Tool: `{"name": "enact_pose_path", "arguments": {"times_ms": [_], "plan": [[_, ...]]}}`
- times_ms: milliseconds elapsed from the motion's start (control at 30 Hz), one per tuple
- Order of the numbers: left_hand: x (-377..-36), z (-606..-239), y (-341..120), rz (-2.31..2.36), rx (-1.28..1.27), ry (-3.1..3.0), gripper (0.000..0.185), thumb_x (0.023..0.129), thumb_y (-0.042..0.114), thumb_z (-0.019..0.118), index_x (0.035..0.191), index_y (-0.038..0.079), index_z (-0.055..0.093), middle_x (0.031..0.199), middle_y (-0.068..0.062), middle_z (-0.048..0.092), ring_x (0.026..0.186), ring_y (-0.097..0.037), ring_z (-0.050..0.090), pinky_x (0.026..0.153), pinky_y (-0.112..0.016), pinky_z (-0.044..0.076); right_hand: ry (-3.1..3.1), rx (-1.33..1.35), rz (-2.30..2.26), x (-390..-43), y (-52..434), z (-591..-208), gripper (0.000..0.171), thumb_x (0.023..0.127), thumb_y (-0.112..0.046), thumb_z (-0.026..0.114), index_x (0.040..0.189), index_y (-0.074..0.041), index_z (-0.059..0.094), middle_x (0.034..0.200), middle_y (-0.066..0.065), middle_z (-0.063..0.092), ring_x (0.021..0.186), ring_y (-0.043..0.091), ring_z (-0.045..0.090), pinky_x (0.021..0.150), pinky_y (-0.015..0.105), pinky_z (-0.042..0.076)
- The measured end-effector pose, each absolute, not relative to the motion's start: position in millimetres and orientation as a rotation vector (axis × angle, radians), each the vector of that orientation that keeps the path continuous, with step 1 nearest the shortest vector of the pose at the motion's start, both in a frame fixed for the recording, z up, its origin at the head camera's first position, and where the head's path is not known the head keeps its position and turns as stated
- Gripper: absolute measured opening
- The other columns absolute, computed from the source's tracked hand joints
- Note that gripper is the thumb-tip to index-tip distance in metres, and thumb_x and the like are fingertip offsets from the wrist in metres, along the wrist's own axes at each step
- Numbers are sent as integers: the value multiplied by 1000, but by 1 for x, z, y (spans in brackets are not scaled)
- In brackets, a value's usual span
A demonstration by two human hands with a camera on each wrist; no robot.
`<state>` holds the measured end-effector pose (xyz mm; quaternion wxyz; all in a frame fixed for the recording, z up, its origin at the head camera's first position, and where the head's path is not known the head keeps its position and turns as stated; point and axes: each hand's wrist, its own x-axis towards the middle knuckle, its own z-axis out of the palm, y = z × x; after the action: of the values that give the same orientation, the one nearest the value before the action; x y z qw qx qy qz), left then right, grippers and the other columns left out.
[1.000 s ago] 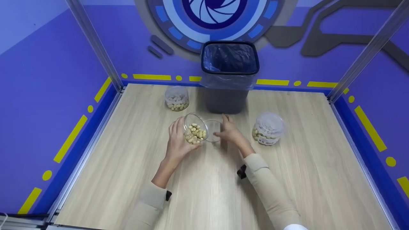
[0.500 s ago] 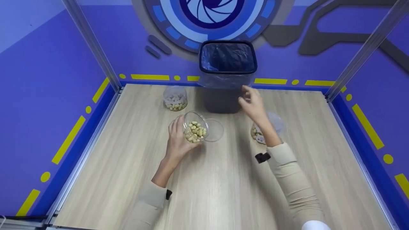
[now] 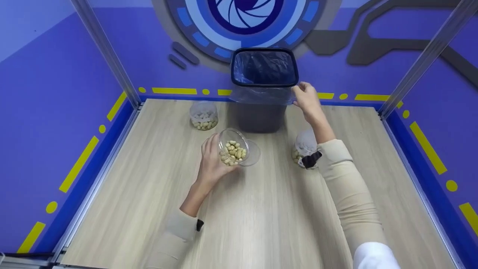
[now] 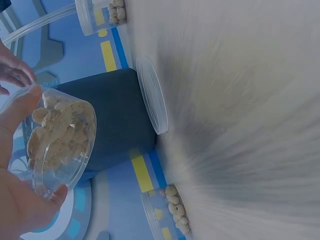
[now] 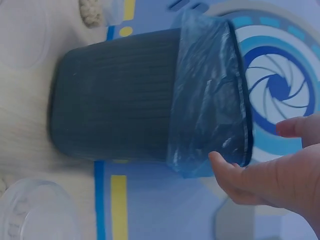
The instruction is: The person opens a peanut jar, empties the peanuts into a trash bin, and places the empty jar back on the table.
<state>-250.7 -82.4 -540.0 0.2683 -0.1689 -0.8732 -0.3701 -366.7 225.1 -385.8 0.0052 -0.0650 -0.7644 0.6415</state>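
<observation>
At about ten o'clock on the wooden table (image 3: pixel 149 179), close to the far edge, stands a small jar (image 3: pixel 203 116) with a few nuts in the bottom. There is a lot of bare wood between it and the left edge of the table.

Near the middle, the left hand (image 3: pixel 213 162) holds an open jar (image 3: pixel 233 147) of nuts. The fingers are curled round its side and the jar is tipped, with its mouth turned toward the person. In the left wrist view the nuts sit piled against the clear wall. Just beside it, at three o'clock from the jar, a clear lid (image 3: pixel 253 152) lies flat on the wood.

At twelve o'clock stands a dark bin (image 3: pixel 261 116) with a blue bag (image 3: pixel 263 69) folded over its rim. The bin sits right at the far edge of the table, up against the purple wall.

The right hand (image 3: pixel 307 98) is up at the right corner of the bin's rim. In the right wrist view the thumb touches the bag at the rim. The fingers are loosely bent, and I cannot tell if they pinch the bag.

Under the right arm, at about two o'clock, is another jar (image 3: pixel 303 147), partly hidden by the sleeve (image 3: pixel 343 175). To its right the wood is bare up to the right edge
</observation>
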Motion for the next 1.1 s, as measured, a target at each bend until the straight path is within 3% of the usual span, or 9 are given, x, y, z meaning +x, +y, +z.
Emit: {"name": "enact_pose_path", "arguments": {"times_ms": [200, 300, 433, 667, 867, 1100], "plan": [[-250, -540, -82, -996, -460, -2351, 124, 47, 40, 101, 148, 0, 41, 143, -22, 48, 134, -41, 41, 115, -50, 39, -2366, -258, 2144, -384, 224, -389, 64, 108, -22, 41, 160, 3, 15, 166, 17, 22, 153, 26, 22, 119, 42, 35], [-249, -539, -82, -1003, -455, -2353, 123, 47, 38, 101, 149, 0, 41, 143, -22, 48, 135, -41, 41, 115, -50, 40, -2283, -295, 2257, -391, 222, -389, 61, 109, -22, 39, 160, 3, 17, 163, 18, 26, 148, 25, 32, 118, 41, 37], [-249, -540, -82, -1014, -466, -2355, 122, 49, 35, 100, 148, -2, 41, 144, -22, 48, 135, -41, 41, 115, -50, 40, -2101, -367, 2412, -398, 220, -389, 56, 109, -22, 38, 157, 4, 24, 145, 17, 40, 130, 27, 47, 114, 42, 42], [-248, -542, -82, -1006, -484, -2359, 122, 50, 39, 100, 148, -2, 40, 144, -22, 47, 135, -41, 41, 116, -50, 38, -1968, -413, 2518, -404, 225, -392, 53, 107, -17, 43, 152, 7, 30, 126, 11, 45, 127, 28, 50, 111, 41, 45], [-250, -542, -76, -996, -516, -2370, 123, 50, 42, 100, 148, -3, 40, 144, -22, 47, 136, -40, 40, 116, -50, 39, -1800, -411, 2598, -404, 229, -397, 46, 105, -12, 48, 144, 8, 35, 128, 14, 46, 122, 26, 52, 109, 40, 47], [-253, -535, -73, -987, -534, -2369, 121, 50, 26, 101, 149, -6, 38, 147, -24, 45, 138, -42, 38, 117, -49, 38, -1800, -422, 2594, -405, 222, -396, 40, 105, -14, 47, 138, 2, 32, 123, 10, 42, 129, 28, 48, 113, 43, 42]]}}
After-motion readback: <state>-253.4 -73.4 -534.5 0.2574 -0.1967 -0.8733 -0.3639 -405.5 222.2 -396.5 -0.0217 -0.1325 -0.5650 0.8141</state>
